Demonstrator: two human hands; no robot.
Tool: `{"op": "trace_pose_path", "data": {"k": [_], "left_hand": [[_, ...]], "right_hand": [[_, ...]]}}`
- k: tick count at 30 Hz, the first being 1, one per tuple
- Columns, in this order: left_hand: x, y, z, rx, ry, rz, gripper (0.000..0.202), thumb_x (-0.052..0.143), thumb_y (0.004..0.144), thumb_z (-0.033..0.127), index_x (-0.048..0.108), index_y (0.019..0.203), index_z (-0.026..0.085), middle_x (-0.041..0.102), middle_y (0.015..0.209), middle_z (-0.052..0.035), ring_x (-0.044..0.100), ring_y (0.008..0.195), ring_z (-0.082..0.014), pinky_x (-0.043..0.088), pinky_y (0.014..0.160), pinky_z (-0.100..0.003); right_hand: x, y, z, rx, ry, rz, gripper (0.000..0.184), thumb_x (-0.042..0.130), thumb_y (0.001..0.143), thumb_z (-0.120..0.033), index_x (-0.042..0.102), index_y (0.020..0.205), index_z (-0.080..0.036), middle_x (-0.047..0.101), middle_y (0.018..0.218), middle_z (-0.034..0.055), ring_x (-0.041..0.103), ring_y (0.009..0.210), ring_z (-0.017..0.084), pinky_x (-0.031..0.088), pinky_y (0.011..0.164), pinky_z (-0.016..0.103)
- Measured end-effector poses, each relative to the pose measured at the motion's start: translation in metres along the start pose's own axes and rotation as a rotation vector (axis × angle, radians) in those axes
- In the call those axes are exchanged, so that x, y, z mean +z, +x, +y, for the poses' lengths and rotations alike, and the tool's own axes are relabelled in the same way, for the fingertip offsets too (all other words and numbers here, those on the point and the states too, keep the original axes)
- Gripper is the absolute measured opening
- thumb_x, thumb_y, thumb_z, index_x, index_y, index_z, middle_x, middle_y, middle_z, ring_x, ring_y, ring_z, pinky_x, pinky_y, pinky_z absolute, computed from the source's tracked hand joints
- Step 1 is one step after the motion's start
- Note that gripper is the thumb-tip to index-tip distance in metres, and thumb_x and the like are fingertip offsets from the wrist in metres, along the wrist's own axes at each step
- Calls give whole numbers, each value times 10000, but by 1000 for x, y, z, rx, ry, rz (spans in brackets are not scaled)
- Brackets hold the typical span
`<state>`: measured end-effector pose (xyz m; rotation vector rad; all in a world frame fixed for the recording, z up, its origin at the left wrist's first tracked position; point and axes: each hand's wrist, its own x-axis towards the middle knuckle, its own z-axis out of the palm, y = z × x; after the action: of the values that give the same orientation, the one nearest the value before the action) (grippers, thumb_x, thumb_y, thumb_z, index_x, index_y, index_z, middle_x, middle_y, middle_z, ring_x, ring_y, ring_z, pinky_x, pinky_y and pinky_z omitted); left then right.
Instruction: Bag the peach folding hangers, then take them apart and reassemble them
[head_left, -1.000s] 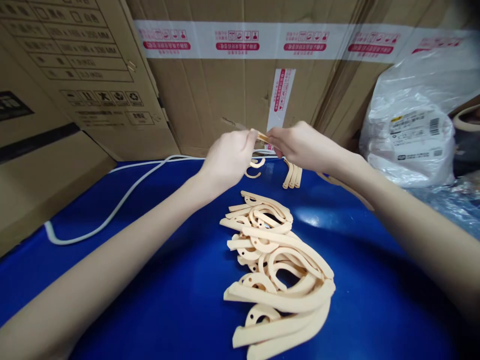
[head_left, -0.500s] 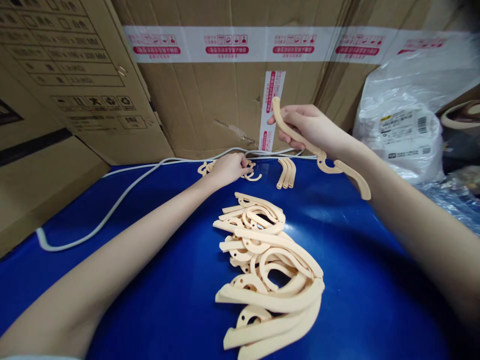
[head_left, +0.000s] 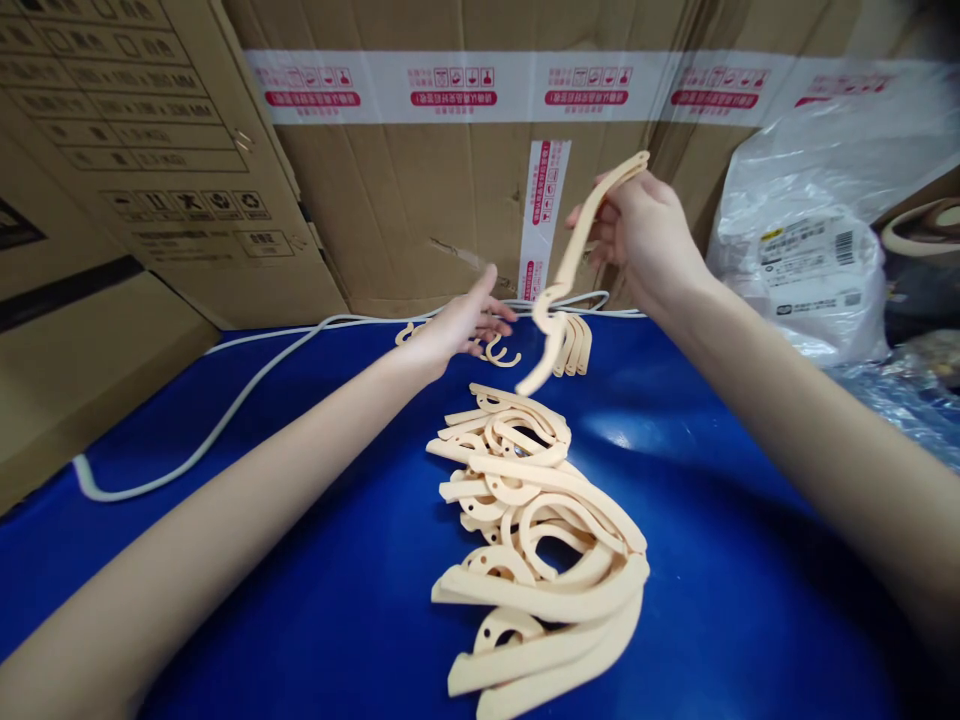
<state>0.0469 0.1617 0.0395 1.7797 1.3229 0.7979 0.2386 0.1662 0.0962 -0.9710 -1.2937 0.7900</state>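
My right hand (head_left: 641, 225) is raised over the back of the table, closed on one end of a beige folding clothes hanger (head_left: 581, 240). Its jointed middle and other arm slant down to the left. Fingers apart, my left hand (head_left: 469, 325) hovers by the small beige hooks (head_left: 501, 352) and seems to hold nothing. Part of the hook group is hidden behind it. Several loose hanger arms (head_left: 576, 348) lie side by side to the right of the hooks. In front is a long heap of beige folding hangers (head_left: 555, 590), overlapping one another on the blue table (head_left: 322, 590).
Cardboard boxes (head_left: 420, 200) wall the back and left of the table. A white cable (head_left: 262, 375) loops along the rear edge and down the left side. At the right stands a clear plastic-wrapped package (head_left: 802, 270) with a label.
My right hand has turned the hanger, so its free end has swung from lower right to lower left. My left hand has lifted off the hooks and its fingers have spread.
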Motion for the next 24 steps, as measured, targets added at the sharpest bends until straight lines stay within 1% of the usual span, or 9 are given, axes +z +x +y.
{"op": "trace_pose_path", "data": {"k": [2, 3, 6, 8, 10, 13, 16, 20, 24], "left_hand": [[-8, -9, 15, -58, -420, -188, 657, 262, 984, 666, 648, 861, 149, 675, 827, -91, 644, 718, -173, 490, 655, -270], [-12, -13, 21, -90, -579, -220, 549, 335, 1007, 590, 624, 846, 151, 650, 783, -62, 628, 680, -144, 493, 653, -251], [-24, -21, 32, -176, -794, -162, 329, 416, 1051, 320, 518, 779, 167, 501, 623, 31, 509, 524, -62, 452, 575, -183], [-31, -23, 33, -199, -791, -80, 329, 382, 1067, 278, 483, 772, 176, 461, 606, 45, 462, 487, -47, 433, 536, -167], [-35, -23, 31, -185, -728, -12, 330, 349, 1076, 276, 484, 790, 181, 498, 644, 31, 453, 487, -49, 423, 514, -172], [-37, -23, 26, -136, -581, 41, 306, 373, 1061, 242, 516, 798, 176, 567, 721, 3, 452, 501, -59, 400, 502, -199], [-33, -25, 24, -155, -455, 49, 324, 423, 1045, 260, 554, 766, 158, 541, 673, -4, 441, 492, -67, 372, 482, -216], [-27, -29, 25, -157, -388, 42, 346, 428, 1045, 246, 563, 744, 145, 461, 602, 18, 391, 456, -52, 325, 445, -204], [-26, -32, 30, -147, -335, 5, 336, 415, 1039, 216, 525, 726, 157, 449, 611, 21, 367, 443, -48, 308, 443, -209]], "right_hand": [[4, -1, 4, -5, 53, -11, 105, 425, 948, -184, 391, 887, -263, 652, 712, -36, 625, 609, 140, 443, 533, 254], [5, -2, 6, -26, 64, -19, 140, 471, 918, -167, 381, 880, -266, 658, 743, -43, 639, 623, 135, 482, 569, 262], [2, -2, 13, -110, -53, -78, 234, 583, 824, -148, 383, 807, -267, 657, 796, -28, 651, 702, 148, 526, 636, 291], [-2, -3, 15, -207, -337, -144, 247, 635, 801, -193, 403, 748, -261, 651, 784, 13, 640, 793, 191, 517, 665, 317], [-4, -6, 16, -338, -723, -171, 212, 654, 803, -246, 452, 740, -249, 649, 768, 58, 626, 844, 250, 488, 690, 357], [-1, -14, 16, -490, -1121, -200, 134, 632, 841, -296, 561, 920, -214, 650, 730, 87, 633, 831, 310, 428, 690, 378], [9, -23, 15, -564, -1249, -301, 197, 606, 897, -321, 595, 1045, -191, 666, 704, 93, 647, 807, 307, 374, 666, 335], [19, -34, 10, -600, -1416, -475, 249, 466, 999, -352, 630, 1010, -165, 729, 870, 166, 657, 746, 282, 301, 598, 319], [25, -41, 9, -638, -1518, -590, 308, 333, 1016, -205, 629, 1061, -131, 732, 876, 199, 669, 733, 299, 282, 574, 339]]}}
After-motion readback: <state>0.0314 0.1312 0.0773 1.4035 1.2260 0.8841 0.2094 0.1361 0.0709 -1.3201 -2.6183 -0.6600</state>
